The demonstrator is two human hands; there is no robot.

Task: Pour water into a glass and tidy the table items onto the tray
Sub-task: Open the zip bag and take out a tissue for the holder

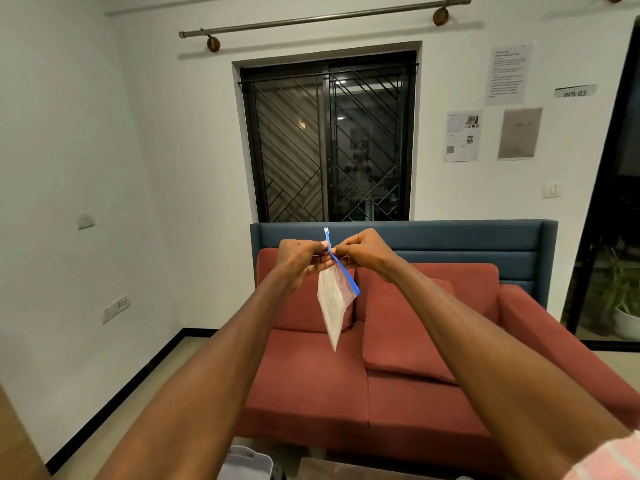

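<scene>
I hold a small clear zip bag (332, 306) with a blue zip strip up in front of me, above the sofa. My left hand (301, 259) pinches the top of the bag on the left of the strip. My right hand (363, 254) pinches the strip from the right, fingers curled. The bag hangs down from the two hands, tilted, with something pale inside that I cannot make out. No glass, water or tray shows in the head view.
A red sofa (398, 375) with cushions and a blue back panel (450, 237) fills the middle. A barred window (329, 140) is behind it. A grey bin (246, 462) and a table edge (346, 469) sit at the bottom. A potted plant (623, 306) stands at the right.
</scene>
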